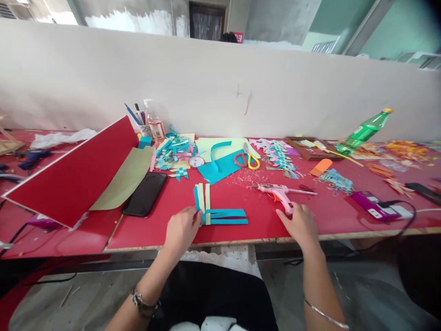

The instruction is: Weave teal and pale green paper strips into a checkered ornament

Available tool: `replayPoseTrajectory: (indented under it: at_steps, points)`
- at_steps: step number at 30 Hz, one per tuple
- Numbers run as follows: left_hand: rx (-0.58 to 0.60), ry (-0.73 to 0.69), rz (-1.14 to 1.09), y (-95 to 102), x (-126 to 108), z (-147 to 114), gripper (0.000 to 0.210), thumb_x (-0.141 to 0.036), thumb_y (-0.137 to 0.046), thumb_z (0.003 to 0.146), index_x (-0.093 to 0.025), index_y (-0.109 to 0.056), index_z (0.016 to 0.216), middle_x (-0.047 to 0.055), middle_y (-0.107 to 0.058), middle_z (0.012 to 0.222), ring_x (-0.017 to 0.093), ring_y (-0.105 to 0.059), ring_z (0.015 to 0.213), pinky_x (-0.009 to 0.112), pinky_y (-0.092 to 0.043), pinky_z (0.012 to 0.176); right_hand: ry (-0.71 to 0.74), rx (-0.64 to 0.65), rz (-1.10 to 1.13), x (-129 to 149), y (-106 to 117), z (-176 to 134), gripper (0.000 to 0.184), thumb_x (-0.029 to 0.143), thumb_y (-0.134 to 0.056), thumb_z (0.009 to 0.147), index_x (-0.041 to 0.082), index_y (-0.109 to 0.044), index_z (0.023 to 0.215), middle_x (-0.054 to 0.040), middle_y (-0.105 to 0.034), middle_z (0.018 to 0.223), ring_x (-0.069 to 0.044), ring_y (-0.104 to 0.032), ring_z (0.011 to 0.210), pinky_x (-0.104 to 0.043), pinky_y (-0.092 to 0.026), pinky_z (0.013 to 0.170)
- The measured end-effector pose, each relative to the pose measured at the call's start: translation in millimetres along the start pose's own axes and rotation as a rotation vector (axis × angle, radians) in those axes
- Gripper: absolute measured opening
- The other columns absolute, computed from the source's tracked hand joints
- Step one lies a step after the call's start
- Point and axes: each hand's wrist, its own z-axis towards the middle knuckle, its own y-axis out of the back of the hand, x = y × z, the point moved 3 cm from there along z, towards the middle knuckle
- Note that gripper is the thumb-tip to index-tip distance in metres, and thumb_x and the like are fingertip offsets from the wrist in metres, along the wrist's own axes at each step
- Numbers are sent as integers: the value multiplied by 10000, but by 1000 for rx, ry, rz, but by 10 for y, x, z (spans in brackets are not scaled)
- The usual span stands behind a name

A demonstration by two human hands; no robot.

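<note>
My left hand (182, 230) is closed, fingertips pinching the corner where woven paper strips (225, 214) cross. Blue strips run to the right from it; pale yellow and blue ones point away from me. At the pink glue gun (274, 189), my right hand (302, 225) is open, with thumb and fingers apart on either side of the handle's end. The gun lies on its side, nozzle to the left, a clear glue stick out of its back. Behind the strips lie a blue paper sheet (220, 171), a curled blue strip (213, 154) and scissors (250, 158) with red and yellow handles.
A black phone (144, 194) and a leaning red board (79, 172) stand to the left. Paper scraps (175, 151) lie near a pen cup (144, 131). To the right are a tilted green bottle (365, 131), a purple power strip (374, 205) with a cable and a brown tray (310, 149).
</note>
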Motion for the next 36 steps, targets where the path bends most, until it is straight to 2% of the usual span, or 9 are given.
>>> replayPoseTrajectory:
  at_steps: [4, 8, 11, 14, 17, 19, 24, 29, 36]
  points:
    - [-3, 22, -80, -8, 39, 8, 280, -327, -354, 837, -174, -514, 665, 23, -598, 662, 137, -554, 601, 209, -268, 477, -64, 116, -21, 14, -42, 136, 237, 242, -402, 786, 105, -528, 932, -147, -574, 845, -233, -544, 756, -292, -345, 569]
    - [8, 66, -161, -23, 65, 16, 253, -330, -392, 813, -172, -521, 662, 22, -607, 667, 134, -557, 604, 204, -279, 484, -141, 52, 59, 116, 50, 94, 308, 231, -366, 787, 125, -457, 1062, -145, -576, 922, -222, -557, 691, -292, -322, 518]
    - [8, 61, -176, -22, 65, 16, 255, -337, -387, 813, -172, -522, 673, 20, -599, 668, 133, -546, 599, 205, -272, 483, -113, -49, 143, 212, 111, -85, 345, 250, -332, 802, 113, -437, 1101, -158, -562, 958, -252, -547, 784, -309, -349, 563]
    - [12, 61, -176, -19, 66, 21, 267, -340, -378, 814, -173, -522, 665, 16, -584, 645, 131, -530, 581, 207, -264, 481, -89, -115, 246, 331, 156, -300, 374, 345, -327, 817, 114, -447, 1086, -152, -564, 936, -260, -530, 832, -323, -376, 623]
    - [17, 70, -175, -20, 77, 29, 287, -347, -367, 818, -173, -517, 647, 13, -572, 614, 128, -518, 560, 208, -255, 477, -35, -155, 298, 488, 203, -477, 505, 524, -416, 754, 139, -446, 1080, -138, -566, 936, -263, -528, 837, -324, -389, 633]
    - [20, 81, -178, -22, 87, 33, 303, -352, -362, 821, -172, -509, 625, 13, -567, 597, 126, -515, 549, 206, -249, 474, 12, -195, 301, 596, 236, -565, 555, 581, -463, 705, 156, -454, 1061, -125, -572, 903, -261, -532, 821, -314, -389, 616]
    - [14, 90, -204, -7, 92, 28, 312, -358, -369, 819, -174, -481, 594, 10, -564, 576, 124, -512, 540, 201, -239, 469, 160, -235, 278, 826, 261, -695, 462, 553, -473, 729, 169, -494, 985, -98, -568, 809, -231, -528, 769, -285, -379, 591]
    - [17, 89, -195, 5, 83, 24, 309, -353, -372, 816, -174, -481, 588, 2, -526, 541, 117, -483, 510, 203, -224, 465, 246, -222, 211, 936, 214, -722, 397, 479, -445, 784, 164, -499, 1019, -94, -555, 803, -225, -509, 775, -283, -367, 594]
    - [11, 84, -222, -15, 103, 24, 301, -347, -375, 817, -172, -481, 596, 4, -534, 554, 116, -490, 522, 202, -230, 476, 283, -153, 173, 963, 171, -720, 371, 423, -406, 823, 156, -510, 1060, -89, -543, 792, -215, -489, 779, -275, -368, 614]
